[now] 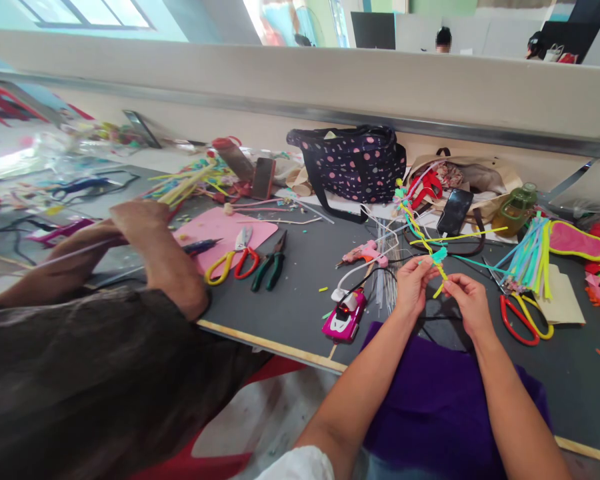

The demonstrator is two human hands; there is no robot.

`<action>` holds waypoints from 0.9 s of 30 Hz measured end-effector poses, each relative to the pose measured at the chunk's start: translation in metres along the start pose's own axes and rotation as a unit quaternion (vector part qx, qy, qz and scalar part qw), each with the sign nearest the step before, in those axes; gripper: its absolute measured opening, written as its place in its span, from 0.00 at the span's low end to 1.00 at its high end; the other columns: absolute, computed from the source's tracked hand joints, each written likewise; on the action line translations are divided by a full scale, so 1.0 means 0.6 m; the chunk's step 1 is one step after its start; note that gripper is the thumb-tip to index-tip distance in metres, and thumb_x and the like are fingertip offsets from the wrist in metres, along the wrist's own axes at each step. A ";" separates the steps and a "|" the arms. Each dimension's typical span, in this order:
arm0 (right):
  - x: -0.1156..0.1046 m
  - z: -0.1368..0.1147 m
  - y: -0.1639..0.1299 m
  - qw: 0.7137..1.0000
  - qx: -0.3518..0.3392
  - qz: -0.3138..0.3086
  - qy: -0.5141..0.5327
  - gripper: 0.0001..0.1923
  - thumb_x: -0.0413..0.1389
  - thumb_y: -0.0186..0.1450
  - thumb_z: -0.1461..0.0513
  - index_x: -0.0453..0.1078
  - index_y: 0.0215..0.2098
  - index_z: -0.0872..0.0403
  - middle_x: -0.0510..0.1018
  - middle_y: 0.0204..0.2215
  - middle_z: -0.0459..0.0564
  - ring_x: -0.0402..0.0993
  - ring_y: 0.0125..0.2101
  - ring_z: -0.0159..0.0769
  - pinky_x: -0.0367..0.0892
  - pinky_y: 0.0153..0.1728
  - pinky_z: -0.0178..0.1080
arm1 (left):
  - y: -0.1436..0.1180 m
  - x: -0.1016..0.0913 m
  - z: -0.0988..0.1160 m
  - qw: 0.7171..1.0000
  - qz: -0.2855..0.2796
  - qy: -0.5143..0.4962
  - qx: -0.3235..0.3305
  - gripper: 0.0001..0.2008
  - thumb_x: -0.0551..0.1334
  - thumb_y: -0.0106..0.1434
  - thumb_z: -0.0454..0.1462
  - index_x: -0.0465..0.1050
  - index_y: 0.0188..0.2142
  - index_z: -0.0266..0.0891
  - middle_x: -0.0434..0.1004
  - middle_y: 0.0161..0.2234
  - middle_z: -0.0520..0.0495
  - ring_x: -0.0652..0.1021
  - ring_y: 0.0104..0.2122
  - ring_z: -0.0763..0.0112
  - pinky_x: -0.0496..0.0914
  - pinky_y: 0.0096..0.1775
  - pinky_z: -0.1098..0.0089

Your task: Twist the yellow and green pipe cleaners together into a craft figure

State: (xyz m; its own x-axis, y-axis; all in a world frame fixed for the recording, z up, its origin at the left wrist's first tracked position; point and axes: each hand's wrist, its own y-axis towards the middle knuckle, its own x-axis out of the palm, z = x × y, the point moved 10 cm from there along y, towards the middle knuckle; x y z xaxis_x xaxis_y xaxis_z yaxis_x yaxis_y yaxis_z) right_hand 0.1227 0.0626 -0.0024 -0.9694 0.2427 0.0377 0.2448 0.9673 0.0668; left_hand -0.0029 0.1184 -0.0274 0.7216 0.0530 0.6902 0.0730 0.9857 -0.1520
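My left hand [414, 283] pinches a stem of twisted yellow pipe cleaner [421, 235] close to a fuzzy teal piece [439, 255]. Lower down, the fingers of my right hand [467, 301] are closed on the yellow end of the same stem. Small green and yellow fuzzy shapes [400, 192] top the stem. Loose yellow and teal strands stick out sideways from it. Purple cloth [430, 400] lies beneath my forearms. To the right of my hands is a bundle of teal and yellow pipe cleaners [527, 250], beside red-and-yellow-handled scissors [523, 320].
Left of my hands are a pink glue gun [365, 253], clear sticks [386, 287] and a magenta power strip [347, 320]. Pliers [273, 265] and scissors [235, 257] lie further left, near a co-worker's arm [155, 253]. A dotted bag [353, 163], phone [455, 212] and bottle [515, 208] stand behind.
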 end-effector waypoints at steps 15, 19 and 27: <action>-0.015 0.017 0.009 1.000 -0.002 0.022 -0.022 0.10 0.60 0.54 0.57 0.73 0.28 0.55 0.74 0.22 0.45 0.68 0.24 0.31 0.64 0.29 0.35 | 0.008 0.025 -0.014 0.991 -0.096 0.094 -0.012 0.13 0.74 0.44 0.39 0.78 0.27 0.34 0.80 0.27 0.44 0.75 0.24 0.72 0.69 0.32 0.69; -0.011 0.027 0.014 1.000 0.019 -0.012 -0.002 0.10 0.61 0.53 0.56 0.73 0.27 0.55 0.74 0.21 0.45 0.67 0.22 0.30 0.64 0.28 0.35 | 0.011 0.026 -0.012 0.989 -0.104 0.102 -0.001 0.14 0.74 0.43 0.41 0.78 0.27 0.33 0.80 0.27 0.42 0.75 0.24 0.71 0.69 0.32 0.69; 0.001 0.055 0.016 0.994 0.079 -0.063 0.035 0.13 0.62 0.52 0.54 0.73 0.29 0.55 0.74 0.22 0.46 0.68 0.23 0.31 0.66 0.28 0.35 | 0.017 0.029 -0.022 0.987 -0.124 0.101 -0.016 0.15 0.74 0.42 0.41 0.78 0.27 0.34 0.79 0.25 0.42 0.75 0.24 0.70 0.68 0.33 0.68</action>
State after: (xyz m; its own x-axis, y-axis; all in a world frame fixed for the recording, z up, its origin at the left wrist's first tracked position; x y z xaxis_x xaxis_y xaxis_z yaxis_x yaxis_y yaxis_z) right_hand 0.1236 0.0742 -0.0346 -0.9870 0.1192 0.1077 0.1106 0.9904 -0.0824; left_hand 0.0193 0.1274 -0.0264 0.8015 -0.2263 0.5536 0.2841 0.9586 -0.0195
